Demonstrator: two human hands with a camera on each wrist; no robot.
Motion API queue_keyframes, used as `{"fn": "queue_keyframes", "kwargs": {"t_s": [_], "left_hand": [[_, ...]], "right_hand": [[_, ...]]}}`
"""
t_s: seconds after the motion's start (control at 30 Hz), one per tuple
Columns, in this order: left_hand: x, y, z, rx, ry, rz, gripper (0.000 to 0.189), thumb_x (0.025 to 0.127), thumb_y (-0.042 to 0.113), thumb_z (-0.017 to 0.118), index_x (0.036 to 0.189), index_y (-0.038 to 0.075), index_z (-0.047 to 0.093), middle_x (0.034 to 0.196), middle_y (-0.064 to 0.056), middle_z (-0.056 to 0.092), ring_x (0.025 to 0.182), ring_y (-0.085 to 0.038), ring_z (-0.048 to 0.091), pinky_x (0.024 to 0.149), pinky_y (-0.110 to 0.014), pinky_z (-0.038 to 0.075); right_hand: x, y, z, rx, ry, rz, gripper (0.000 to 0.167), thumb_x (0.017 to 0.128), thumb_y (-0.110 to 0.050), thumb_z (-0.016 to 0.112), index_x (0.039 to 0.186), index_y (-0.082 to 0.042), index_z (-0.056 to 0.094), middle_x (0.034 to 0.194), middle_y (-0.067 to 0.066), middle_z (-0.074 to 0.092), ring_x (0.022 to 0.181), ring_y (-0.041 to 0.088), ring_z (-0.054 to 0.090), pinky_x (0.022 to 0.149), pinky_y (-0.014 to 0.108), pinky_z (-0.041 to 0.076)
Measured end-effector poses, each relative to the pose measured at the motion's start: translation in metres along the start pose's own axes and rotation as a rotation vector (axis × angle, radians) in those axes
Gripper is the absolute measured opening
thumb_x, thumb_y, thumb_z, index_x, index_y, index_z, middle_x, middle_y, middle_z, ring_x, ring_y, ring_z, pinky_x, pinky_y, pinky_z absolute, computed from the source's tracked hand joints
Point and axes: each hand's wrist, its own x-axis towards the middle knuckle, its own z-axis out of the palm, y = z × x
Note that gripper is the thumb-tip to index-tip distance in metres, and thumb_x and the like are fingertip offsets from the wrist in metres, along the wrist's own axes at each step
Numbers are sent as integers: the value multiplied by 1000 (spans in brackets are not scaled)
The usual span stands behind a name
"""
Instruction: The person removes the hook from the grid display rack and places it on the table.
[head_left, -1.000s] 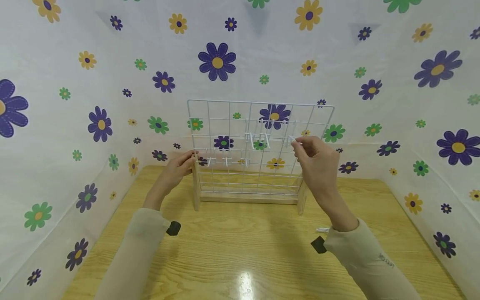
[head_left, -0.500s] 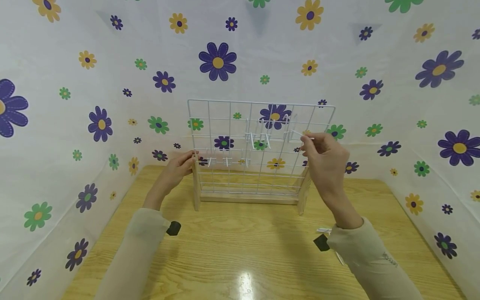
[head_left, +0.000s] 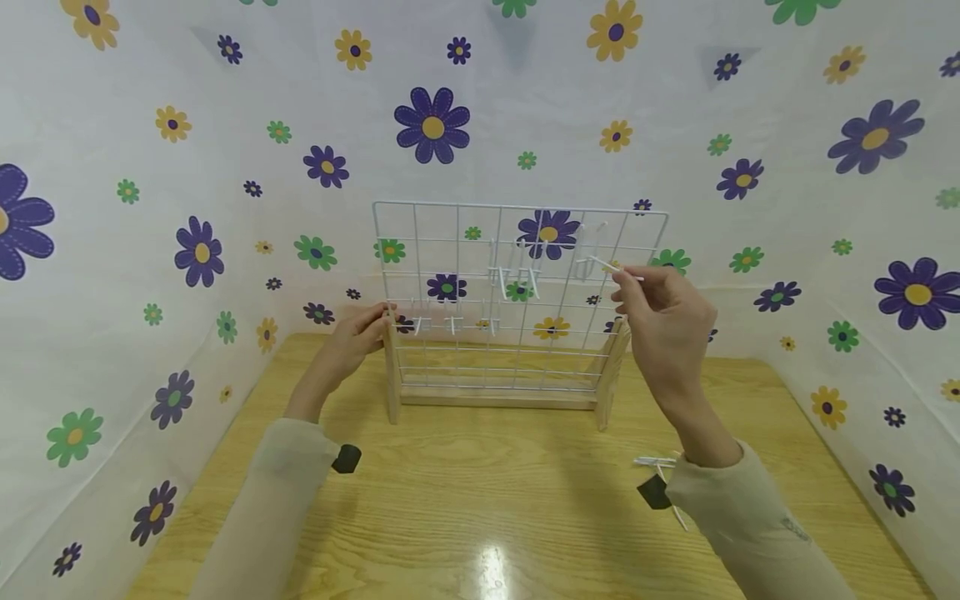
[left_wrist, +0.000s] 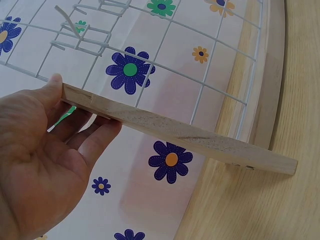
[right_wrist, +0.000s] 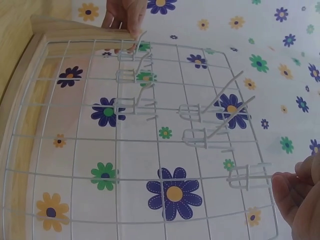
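Observation:
A white wire grid panel [head_left: 525, 207] stands upright in a wooden base [head_left: 495, 401]. At its left side my left hand [head_left: 348, 342] holds the top of the wooden side post [left_wrist: 175, 135], thumb on one face and fingers on the other. My right hand [head_left: 667, 325] pinches the arm of a white wire hook [head_left: 602, 263] between thumb and fingertips. In the right wrist view that hook's looped back [right_wrist: 247, 177] overlaps a horizontal wire near the grid's upper right corner.
Two white hooks [head_left: 534, 283] hang in the upper middle of the grid, with three more hooks [head_left: 453, 325] lower left. Loose white hooks [head_left: 654, 461] lie on the wooden table [head_left: 450, 492] by the right sleeve. Flower-patterned cloth [head_left: 300, 83] surrounds the table.
My right hand has shifted to the right, and the hook it pinches has moved right along the grid. More of the loose hooks shows beside the sleeve. The left hand stays put.

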Motion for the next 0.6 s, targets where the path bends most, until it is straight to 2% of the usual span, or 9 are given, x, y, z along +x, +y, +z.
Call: {"fn": "queue_keyframes", "kwargs": {"t_s": [0.3,0.6], "left_hand": [[0,-2,-1,8,-1,4,56,114,24,40,163,0,24,166,-18,29,150,-38,33,116,-48,40],[-1,0,0,4,-2,10,57,114,24,39,162,-2,23,167,-18,28,150,-38,32,116,-48,40]], "right_hand": [[-8,-1,-21,-38,4,3,8,94,6,71,101,11,72,89,22,74,70,4,68,65,11,57],[-17,6,-40,-76,6,25,9,94,11,69,102,12,72,92,25,74,71,2,68,64,11,57]]}}
